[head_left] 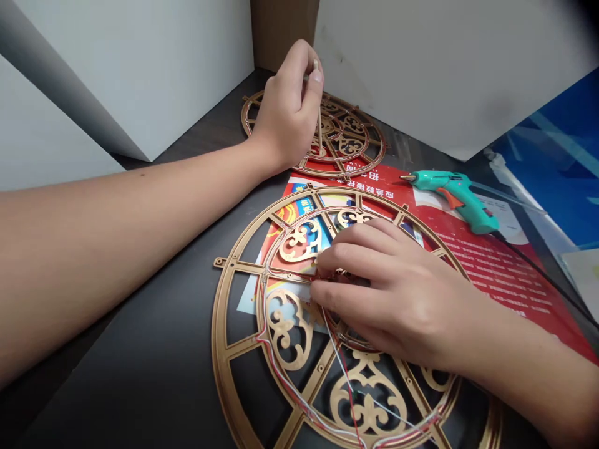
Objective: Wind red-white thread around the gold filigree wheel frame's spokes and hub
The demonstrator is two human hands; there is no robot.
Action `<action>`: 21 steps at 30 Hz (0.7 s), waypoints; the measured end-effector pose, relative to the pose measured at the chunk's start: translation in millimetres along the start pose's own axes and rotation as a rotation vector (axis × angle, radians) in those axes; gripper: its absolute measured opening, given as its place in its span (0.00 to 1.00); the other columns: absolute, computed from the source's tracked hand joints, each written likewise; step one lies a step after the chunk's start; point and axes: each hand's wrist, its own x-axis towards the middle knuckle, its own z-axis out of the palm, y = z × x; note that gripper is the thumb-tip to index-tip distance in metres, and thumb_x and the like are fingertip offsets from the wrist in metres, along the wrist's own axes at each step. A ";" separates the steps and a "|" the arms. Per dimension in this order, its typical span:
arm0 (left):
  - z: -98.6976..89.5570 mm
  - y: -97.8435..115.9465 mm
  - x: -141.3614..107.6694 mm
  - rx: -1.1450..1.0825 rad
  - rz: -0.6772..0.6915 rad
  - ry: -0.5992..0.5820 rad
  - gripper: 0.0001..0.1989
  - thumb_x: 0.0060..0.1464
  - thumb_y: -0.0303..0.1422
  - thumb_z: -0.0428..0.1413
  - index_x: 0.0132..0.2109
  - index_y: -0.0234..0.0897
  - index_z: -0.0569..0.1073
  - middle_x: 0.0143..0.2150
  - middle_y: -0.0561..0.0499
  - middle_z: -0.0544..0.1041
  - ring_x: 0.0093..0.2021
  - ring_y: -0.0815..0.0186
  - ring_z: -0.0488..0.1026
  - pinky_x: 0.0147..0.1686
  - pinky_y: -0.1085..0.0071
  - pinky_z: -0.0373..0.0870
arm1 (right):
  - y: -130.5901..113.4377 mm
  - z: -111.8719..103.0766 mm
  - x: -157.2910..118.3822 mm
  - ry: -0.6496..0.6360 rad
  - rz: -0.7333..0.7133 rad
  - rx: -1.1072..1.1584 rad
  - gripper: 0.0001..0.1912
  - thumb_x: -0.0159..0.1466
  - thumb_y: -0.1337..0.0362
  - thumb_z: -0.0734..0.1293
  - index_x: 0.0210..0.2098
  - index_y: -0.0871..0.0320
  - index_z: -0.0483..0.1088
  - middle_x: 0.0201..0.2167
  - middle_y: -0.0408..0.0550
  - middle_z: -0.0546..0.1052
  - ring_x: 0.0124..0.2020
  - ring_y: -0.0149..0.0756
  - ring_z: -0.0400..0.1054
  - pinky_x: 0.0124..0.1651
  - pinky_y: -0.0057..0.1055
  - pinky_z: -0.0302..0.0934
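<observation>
My left hand (pixel 292 106) pinches a thin pale stick (pixel 320 128), held upright above the farther gold openwork wheel (pixel 374 159). In the foreground lies a larger gold wheel (pixel 219 324) with scroll ornaments and red and white wires (pixel 281 374) running round its inner ring. My right hand (pixel 388 287) rests over the middle of this near wheel, its fingers curled together near the hub. Loose red and white wires trail from beneath these fingers toward the front. What the fingertips hold is hidden.
A teal glue gun (pixel 456 193) lies at the right on a red printed sheet (pixel 496 268), its black cord running off right. White panels (pixel 397 68) stand behind and at the left. A blue surface (pixel 556 162) shows at the far right.
</observation>
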 end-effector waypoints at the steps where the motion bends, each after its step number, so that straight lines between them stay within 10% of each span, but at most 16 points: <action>1: -0.1 0.0 0.1 0.000 -0.001 -0.001 0.10 0.78 0.35 0.45 0.41 0.46 0.59 0.33 0.54 0.63 0.29 0.65 0.65 0.33 0.63 0.63 | 0.8 1.0 -0.2 0.008 0.008 0.020 0.14 0.82 0.68 0.66 0.48 0.61 0.86 0.45 0.54 0.86 0.45 0.48 0.75 0.50 0.47 0.66; 21: 4.4 -2.6 0.4 0.011 0.008 0.038 0.10 0.75 0.37 0.44 0.40 0.47 0.58 0.30 0.54 0.61 0.30 0.62 0.66 0.34 0.61 0.65 | 3.5 12.2 -5.9 0.154 0.085 0.155 0.15 0.79 0.74 0.65 0.44 0.60 0.85 0.41 0.52 0.85 0.42 0.41 0.75 0.48 0.43 0.71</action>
